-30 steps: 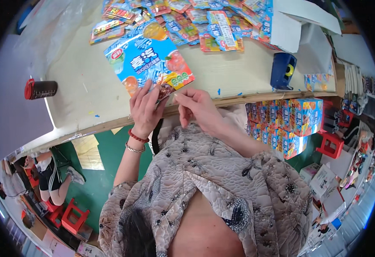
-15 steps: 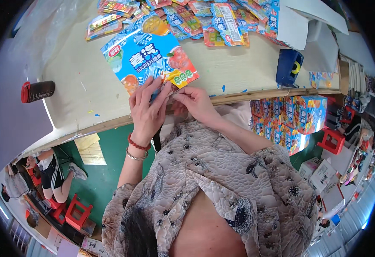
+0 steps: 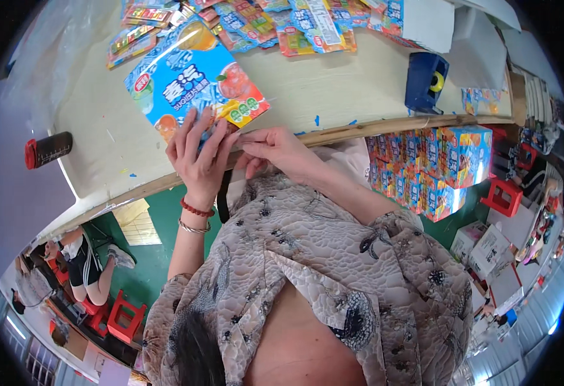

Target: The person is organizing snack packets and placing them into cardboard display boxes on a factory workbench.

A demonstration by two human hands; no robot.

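A large blue snack bag (image 3: 192,80) with fruit pictures lies on the pale table (image 3: 333,90) near its front edge. My left hand (image 3: 198,157) rests flat on the bag's near end, fingers spread. My right hand (image 3: 275,148) pinches the bag's lower right corner between thumb and fingers. A red bead bracelet and a thin metal bangle sit on my left wrist.
Several small colourful packets (image 3: 282,26) are heaped at the table's far side. A blue tape dispenser (image 3: 425,80) stands at the right, a black and red cylinder (image 3: 49,149) at the left. Stacked blue cartons (image 3: 433,167) and red stools (image 3: 507,196) sit on the floor to the right; another person (image 3: 82,264) sits lower left.
The bag and both hands sit a little lower and nearer the table edge in the picture. My left hand has spread flatter over the bag's end.
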